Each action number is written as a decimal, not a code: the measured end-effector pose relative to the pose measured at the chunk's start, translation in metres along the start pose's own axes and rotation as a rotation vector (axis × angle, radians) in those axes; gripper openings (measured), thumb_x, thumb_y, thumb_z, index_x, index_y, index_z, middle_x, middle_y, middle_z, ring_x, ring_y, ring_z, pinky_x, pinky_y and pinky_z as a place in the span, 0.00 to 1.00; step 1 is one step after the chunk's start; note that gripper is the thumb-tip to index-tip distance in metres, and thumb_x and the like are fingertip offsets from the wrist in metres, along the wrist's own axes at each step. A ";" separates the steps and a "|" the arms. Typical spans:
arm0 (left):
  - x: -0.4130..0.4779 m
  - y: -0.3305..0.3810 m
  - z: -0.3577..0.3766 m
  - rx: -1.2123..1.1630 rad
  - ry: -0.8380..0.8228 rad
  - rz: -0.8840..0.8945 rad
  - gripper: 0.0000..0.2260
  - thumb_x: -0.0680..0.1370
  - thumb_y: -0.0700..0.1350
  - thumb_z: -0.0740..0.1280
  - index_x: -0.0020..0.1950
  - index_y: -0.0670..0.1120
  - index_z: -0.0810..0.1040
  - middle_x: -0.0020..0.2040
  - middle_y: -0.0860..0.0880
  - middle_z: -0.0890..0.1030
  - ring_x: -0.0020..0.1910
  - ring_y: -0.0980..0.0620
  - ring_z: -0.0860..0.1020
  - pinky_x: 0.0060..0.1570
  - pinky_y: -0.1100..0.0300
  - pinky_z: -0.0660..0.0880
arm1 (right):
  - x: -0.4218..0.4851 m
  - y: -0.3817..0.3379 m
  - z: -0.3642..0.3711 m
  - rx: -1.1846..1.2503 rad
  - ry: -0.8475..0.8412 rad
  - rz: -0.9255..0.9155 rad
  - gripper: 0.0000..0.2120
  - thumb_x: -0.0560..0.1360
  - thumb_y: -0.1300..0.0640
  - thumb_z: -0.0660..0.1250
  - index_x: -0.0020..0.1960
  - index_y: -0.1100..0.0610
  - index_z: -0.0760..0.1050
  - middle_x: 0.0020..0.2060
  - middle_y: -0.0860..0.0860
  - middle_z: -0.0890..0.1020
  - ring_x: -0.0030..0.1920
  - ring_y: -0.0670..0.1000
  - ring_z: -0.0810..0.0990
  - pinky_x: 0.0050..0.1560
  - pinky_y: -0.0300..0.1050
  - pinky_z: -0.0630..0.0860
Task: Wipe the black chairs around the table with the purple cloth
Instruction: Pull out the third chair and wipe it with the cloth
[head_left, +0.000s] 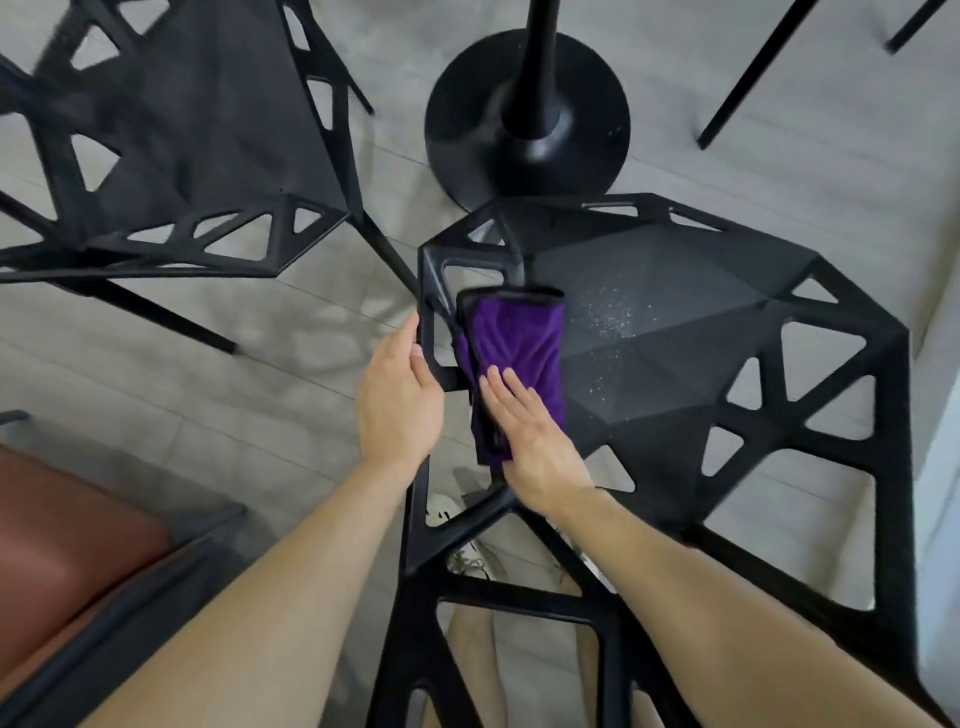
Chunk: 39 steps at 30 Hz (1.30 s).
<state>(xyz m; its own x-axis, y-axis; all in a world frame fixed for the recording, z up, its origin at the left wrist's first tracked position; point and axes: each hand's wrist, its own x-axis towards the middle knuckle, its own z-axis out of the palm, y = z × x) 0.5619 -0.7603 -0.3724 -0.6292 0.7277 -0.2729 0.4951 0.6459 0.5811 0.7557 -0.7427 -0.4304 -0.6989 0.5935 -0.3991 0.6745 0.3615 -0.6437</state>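
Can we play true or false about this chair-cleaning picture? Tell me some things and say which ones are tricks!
1. The right hand lies flat on the purple cloth. True.
2. The cloth is lying on the floor. False: it is on the left part of the black chair seat.
3. There are little white specks on the seat, to the right of the cloth. True.
4. The left hand is holding the cloth too. False: it holds the chair's frame, just beside the cloth.
5. The table base is square. False: it is round and black.
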 end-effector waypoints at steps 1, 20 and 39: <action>0.000 0.000 0.000 0.006 -0.004 0.006 0.21 0.88 0.40 0.57 0.81 0.48 0.72 0.74 0.48 0.78 0.73 0.48 0.76 0.71 0.57 0.69 | -0.013 0.006 0.003 -0.017 -0.038 -0.013 0.54 0.67 0.73 0.63 0.88 0.50 0.47 0.87 0.43 0.44 0.86 0.45 0.37 0.86 0.53 0.46; 0.002 0.004 -0.002 0.055 0.013 0.008 0.21 0.88 0.40 0.56 0.81 0.47 0.71 0.76 0.49 0.77 0.75 0.49 0.74 0.71 0.60 0.67 | -0.072 0.021 -0.001 0.193 -0.372 0.083 0.44 0.71 0.75 0.61 0.84 0.52 0.64 0.83 0.41 0.59 0.84 0.40 0.50 0.81 0.32 0.43; 0.036 0.015 0.008 -0.011 -0.096 -0.147 0.15 0.88 0.47 0.51 0.68 0.50 0.75 0.45 0.44 0.84 0.45 0.41 0.83 0.47 0.42 0.80 | 0.105 -0.089 -0.208 0.517 0.431 0.269 0.11 0.80 0.61 0.66 0.41 0.50 0.76 0.36 0.50 0.81 0.41 0.55 0.78 0.40 0.49 0.69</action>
<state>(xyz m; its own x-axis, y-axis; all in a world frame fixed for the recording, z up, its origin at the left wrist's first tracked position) 0.5507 -0.7227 -0.3797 -0.6341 0.6449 -0.4266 0.3950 0.7445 0.5383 0.6716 -0.5631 -0.2798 -0.2972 0.8831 -0.3629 0.5370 -0.1597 -0.8284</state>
